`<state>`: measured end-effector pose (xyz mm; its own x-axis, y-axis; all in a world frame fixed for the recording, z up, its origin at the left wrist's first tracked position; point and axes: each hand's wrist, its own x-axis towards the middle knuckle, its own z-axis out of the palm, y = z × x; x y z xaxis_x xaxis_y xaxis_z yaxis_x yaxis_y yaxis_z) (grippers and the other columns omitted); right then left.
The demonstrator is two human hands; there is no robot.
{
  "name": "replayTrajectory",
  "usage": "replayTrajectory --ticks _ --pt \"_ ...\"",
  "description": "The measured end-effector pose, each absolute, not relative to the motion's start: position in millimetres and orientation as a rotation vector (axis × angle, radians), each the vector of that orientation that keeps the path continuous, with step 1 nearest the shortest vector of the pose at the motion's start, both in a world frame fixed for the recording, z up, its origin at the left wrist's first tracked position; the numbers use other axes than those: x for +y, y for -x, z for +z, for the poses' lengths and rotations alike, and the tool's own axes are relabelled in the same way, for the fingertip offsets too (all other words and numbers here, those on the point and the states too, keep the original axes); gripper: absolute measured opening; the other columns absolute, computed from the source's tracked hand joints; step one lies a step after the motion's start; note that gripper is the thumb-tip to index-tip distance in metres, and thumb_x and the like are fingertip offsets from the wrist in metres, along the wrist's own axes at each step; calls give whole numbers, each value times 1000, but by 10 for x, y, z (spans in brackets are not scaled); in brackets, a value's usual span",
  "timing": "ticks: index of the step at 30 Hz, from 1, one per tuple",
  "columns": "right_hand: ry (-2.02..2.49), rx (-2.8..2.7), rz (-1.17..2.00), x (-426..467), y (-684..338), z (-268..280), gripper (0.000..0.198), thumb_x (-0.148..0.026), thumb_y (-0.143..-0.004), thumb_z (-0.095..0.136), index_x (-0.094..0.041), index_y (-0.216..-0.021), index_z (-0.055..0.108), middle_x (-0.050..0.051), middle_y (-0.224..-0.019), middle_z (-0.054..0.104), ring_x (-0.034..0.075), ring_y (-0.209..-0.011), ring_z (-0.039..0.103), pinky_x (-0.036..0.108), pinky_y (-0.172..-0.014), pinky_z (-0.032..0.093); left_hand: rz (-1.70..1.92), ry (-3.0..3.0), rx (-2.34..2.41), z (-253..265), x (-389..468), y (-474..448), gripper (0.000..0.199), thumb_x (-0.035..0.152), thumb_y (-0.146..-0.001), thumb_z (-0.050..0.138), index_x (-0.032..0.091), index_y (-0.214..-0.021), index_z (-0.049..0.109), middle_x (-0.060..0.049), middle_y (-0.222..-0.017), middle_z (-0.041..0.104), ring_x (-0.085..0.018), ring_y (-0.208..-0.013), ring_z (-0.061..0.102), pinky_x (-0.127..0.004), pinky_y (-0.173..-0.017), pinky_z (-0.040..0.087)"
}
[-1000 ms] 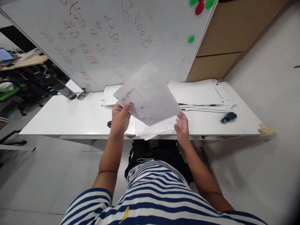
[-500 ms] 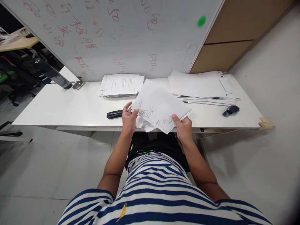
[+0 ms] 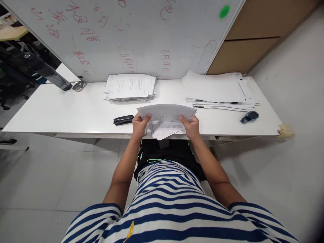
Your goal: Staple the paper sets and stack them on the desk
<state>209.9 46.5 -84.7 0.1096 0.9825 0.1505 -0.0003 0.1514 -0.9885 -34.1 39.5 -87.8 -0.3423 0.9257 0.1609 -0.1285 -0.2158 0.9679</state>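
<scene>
Between my two hands I hold printed sheets of paper (image 3: 165, 110), lifted upright and bowed so their top edge curves. My left hand (image 3: 139, 126) pinches the left side, thumb on the near face. Gripping the right side, my right hand (image 3: 191, 126) has its thumb in front too. How many sheets there are I cannot tell. Below them, more printed papers (image 3: 167, 129) lie at the table's front edge, partly hidden. A black stapler-like object (image 3: 123, 120) rests just left of my left hand.
On the white table (image 3: 63, 111) stand a paper stack (image 3: 130, 87) at back left and another paper pile (image 3: 215, 88) at back right. A small dark-blue object (image 3: 249, 117) lies right. A bottle (image 3: 54, 77) and a mouse (image 3: 79, 86) are far left. The whiteboard (image 3: 141, 37) rises behind.
The sheets have gone from tilted and fanned to level and upright, bending along the top. My right hand has moved left and slightly up, closer to my left hand. The view has shifted slightly.
</scene>
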Motion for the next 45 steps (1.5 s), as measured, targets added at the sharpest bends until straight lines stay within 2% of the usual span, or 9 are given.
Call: replayTrajectory --ticks 3,8,14,18,21,24,32,41,45 --pt "1159 -1150 1049 434 -2013 -968 55 -62 -76 76 -17 -108 72 11 -109 78 28 -106 72 44 -98 55 1712 -1048 1252 -964 368 291 45 53 -68 88 20 -94 73 -6 -97 77 -23 -102 71 -37 -92 54" --pt "1371 -1122 1155 409 -1948 -1004 54 -59 -70 80 -16 -102 73 13 -106 78 31 -104 72 47 -95 57 1513 -1000 1249 -1062 355 297 52 56 -70 85 20 -105 74 -8 -106 77 -24 -103 71 -38 -92 54" --pt "1417 -1236 1075 370 -1974 -867 48 -57 -77 75 -16 -101 74 13 -105 79 31 -105 73 46 -95 58 1441 -1084 1387 -862 235 360 36 53 -81 76 20 -97 75 -5 -96 76 -19 -90 68 -33 -83 53" --pt "1444 -1304 1195 209 -2134 -730 51 -58 -75 79 -16 -104 75 14 -107 79 32 -103 74 46 -91 59 1375 -1019 1429 -660 23 522 28 48 -84 74 22 -92 75 -2 -88 73 -15 -79 64 -28 -73 52" --pt "1479 -1285 1329 88 -2243 -729 54 -58 -72 83 -17 -106 75 13 -112 79 33 -105 74 46 -91 60 1206 -956 1412 -576 -142 676 27 48 -81 76 21 -81 74 0 -75 67 -12 -67 57 -26 -63 48" --pt "1438 -1248 1393 26 -2297 -804 53 -56 -72 84 -18 -108 76 11 -115 79 32 -107 74 47 -93 59 1041 -940 1346 -565 -238 788 30 49 -79 79 20 -78 76 -1 -72 65 -12 -64 55 -26 -62 48" --pt "1410 -1220 1367 -21 -2325 -923 52 -57 -75 82 -18 -109 77 11 -117 78 32 -111 73 49 -99 57 1100 -962 1476 -697 -220 770 36 55 -69 87 20 -75 79 -4 -70 70 -13 -60 56 -27 -54 47" --pt "1422 -1239 1334 -79 -2315 -919 51 -58 -77 80 -18 -107 78 11 -114 79 32 -108 74 49 -95 59 1163 -1014 1553 -696 -267 702 38 56 -70 86 20 -68 74 -2 -65 67 -12 -57 54 -27 -52 43" --pt "1433 -1260 1292 -60 -2298 -909 51 -57 -77 79 -17 -109 77 13 -116 78 33 -111 73 49 -97 58 1200 -1168 1640 -613 -254 758 34 55 -80 77 21 -81 77 -4 -78 72 -17 -70 63 -31 -64 50"
